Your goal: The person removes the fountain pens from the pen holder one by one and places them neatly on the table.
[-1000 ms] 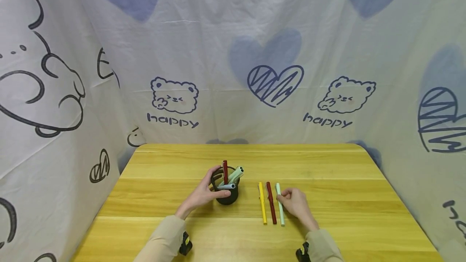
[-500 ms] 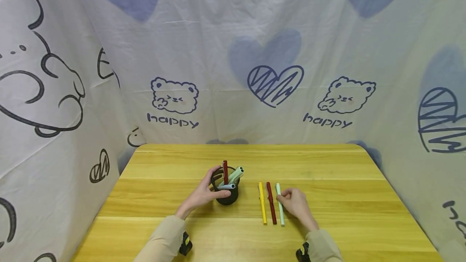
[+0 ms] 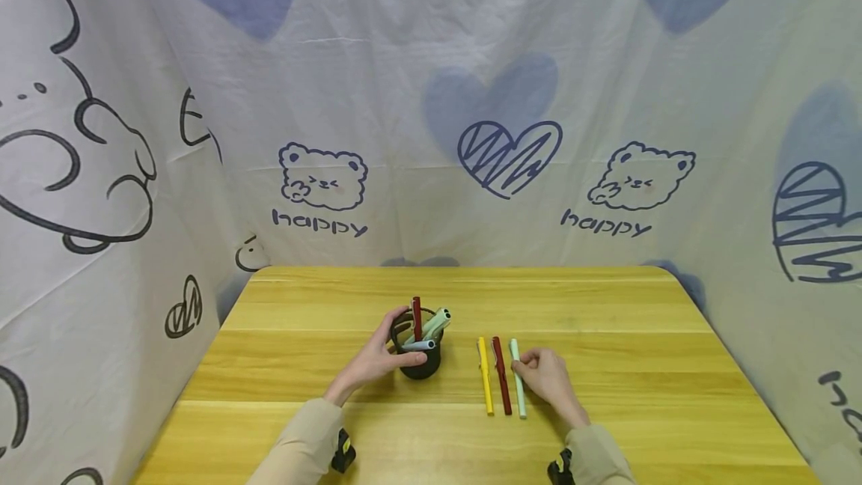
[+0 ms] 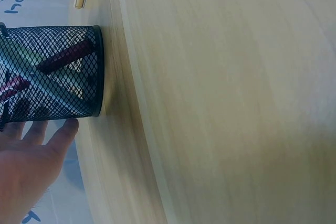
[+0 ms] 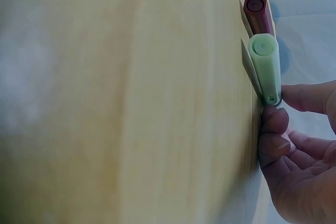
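Head view: left grip holds mesh cup, right grip pinches mint pen

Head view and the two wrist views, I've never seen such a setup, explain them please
No machine here, just a person's bare left hand and right hand. The wide picture is from a head camera, the close ones from each wrist. On the yellow wood-grain table stands a round black mesh cup of pens. To its right, side by side, lie a slim yellow pen, a slim dark red pen and a slim pale green pen. The left hand holds the cup, and the right hand pinches the pale green pen.
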A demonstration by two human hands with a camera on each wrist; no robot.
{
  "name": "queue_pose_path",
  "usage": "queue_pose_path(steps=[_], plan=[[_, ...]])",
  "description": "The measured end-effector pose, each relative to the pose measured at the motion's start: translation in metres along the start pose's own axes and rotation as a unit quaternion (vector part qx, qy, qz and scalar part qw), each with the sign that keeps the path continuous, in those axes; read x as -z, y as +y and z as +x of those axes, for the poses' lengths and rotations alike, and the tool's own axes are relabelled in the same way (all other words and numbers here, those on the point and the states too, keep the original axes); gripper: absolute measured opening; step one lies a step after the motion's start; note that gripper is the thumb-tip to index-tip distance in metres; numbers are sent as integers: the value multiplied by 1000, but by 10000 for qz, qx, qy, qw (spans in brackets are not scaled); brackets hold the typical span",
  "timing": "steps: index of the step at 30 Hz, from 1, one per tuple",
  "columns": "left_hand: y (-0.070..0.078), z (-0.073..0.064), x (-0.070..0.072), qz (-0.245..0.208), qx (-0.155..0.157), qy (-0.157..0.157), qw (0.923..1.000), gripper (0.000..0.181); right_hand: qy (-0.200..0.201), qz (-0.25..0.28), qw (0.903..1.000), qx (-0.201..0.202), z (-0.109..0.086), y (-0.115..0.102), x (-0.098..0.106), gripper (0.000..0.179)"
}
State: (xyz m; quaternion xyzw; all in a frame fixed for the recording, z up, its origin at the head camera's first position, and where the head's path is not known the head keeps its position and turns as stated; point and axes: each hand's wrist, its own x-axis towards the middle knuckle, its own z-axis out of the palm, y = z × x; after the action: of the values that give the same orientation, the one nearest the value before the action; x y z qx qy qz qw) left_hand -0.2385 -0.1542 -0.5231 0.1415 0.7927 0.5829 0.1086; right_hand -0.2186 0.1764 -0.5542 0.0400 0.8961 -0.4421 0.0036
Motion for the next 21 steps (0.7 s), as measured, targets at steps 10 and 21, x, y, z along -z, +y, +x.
queue_pose_path(steps=[10,21], plan=[[-1,0,0,-42,43,-12,10000,97,-83,21,10000,-17,0,-2,2,15],[0,2,1,-14,-67,-69,10000,99,-125,-197,9992,332,-4,-18,15,30]])
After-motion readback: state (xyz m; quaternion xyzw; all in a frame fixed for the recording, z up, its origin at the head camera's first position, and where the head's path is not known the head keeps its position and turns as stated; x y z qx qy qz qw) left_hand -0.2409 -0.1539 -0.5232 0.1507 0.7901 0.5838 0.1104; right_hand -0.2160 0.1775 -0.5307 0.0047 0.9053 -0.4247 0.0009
